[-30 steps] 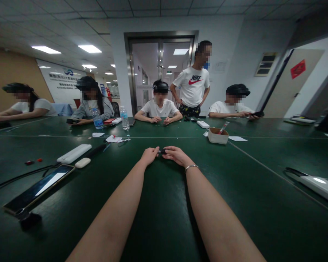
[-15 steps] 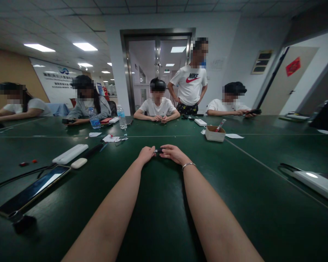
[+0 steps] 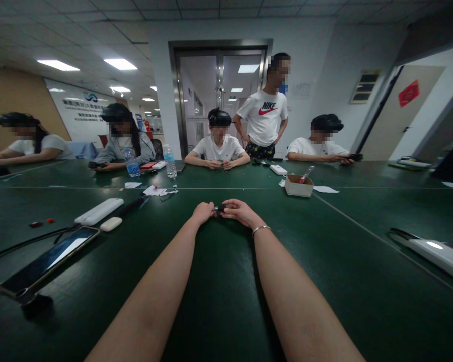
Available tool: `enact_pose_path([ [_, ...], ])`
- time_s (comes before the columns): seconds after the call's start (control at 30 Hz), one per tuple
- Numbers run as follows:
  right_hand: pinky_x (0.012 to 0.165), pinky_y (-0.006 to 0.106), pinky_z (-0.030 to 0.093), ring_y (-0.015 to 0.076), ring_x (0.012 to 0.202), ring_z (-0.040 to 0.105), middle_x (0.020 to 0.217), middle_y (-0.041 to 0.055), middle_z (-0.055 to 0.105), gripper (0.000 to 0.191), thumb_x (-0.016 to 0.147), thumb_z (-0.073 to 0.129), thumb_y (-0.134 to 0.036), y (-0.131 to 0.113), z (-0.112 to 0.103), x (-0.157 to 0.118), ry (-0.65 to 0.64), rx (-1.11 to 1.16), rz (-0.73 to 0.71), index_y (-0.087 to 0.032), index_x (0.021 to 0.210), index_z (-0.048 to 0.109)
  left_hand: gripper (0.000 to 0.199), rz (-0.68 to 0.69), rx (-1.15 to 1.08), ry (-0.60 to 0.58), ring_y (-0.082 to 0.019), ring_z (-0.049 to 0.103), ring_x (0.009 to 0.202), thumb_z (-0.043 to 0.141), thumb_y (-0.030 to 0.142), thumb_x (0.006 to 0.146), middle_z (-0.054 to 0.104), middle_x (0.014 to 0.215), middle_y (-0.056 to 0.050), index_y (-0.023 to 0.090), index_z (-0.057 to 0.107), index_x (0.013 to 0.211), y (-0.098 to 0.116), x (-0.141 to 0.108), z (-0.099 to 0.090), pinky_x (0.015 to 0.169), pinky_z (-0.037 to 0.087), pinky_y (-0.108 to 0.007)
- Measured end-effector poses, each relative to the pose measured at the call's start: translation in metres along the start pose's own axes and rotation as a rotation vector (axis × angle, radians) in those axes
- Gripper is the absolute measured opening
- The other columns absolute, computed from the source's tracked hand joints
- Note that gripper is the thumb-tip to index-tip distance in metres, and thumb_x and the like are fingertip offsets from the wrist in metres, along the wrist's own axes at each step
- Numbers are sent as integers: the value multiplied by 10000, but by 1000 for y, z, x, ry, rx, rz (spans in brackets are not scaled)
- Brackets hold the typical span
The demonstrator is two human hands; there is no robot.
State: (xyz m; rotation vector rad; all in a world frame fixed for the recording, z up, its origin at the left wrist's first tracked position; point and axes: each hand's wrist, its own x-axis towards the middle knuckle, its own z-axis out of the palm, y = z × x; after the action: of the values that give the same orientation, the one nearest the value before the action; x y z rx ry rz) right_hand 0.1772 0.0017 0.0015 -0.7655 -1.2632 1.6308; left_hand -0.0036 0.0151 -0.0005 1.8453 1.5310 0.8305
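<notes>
Across the whole lower view spreads a dark green table (image 3: 226, 281), with several people seated along its far side and one person (image 3: 266, 118) standing behind them by the glass door (image 3: 221, 95). On the near left lie a phone (image 3: 49, 261), a long white case (image 3: 98, 211) and a small white oval piece (image 3: 110, 224), with a black cable (image 3: 26, 244) running beside them. On the right edge rests a white device (image 3: 440, 255). Farther off stand a small cardboard box (image 3: 299, 185) and two water bottles (image 3: 169, 162). At mid-table, well apart from all of these, the left hand (image 3: 203, 211) and right hand (image 3: 240, 211) meet, with the fingers of both pinched on a small dark object (image 3: 220, 207) held between them just above the table. Nothing lies between the forearms and the hands.
</notes>
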Motion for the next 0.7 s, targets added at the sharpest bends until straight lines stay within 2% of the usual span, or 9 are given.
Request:
enact_pose_path([
  [0.13,650,242,581,147,642,691,778,62,666,200,757,604,4,0,1,1,51,-3,9,-102,926,587,568,12,54,-16,-157,504,502,234,437,839,582,525,-41,153,642,565,4,-3,0,568,344,-271],
  [0.27,562,210,572,145,581,682,706,82,674,117,791,591,-34,-1,1,3,84,-16,54,-80,898,593,566,39,60,28,-154,513,522,263,490,832,569,516,-33,159,624,547,6,-7,1,577,338,-270],
  [0.43,547,205,570,143,550,672,620,73,658,50,809,595,-77,-2,1,4,105,-11,73,-72,858,589,554,67,19,78,-144,504,523,334,591,789,575,545,-27,161,590,551,1,-4,4,551,331,-266],
  [0.7,544,219,573,137,530,659,564,44,622,8,838,564,-88,-3,1,2,137,36,46,-80,838,564,514,128,-81,92,-139,536,617,374,635,761,605,697,-21,171,591,724,-9,2,10,557,376,-243],
])
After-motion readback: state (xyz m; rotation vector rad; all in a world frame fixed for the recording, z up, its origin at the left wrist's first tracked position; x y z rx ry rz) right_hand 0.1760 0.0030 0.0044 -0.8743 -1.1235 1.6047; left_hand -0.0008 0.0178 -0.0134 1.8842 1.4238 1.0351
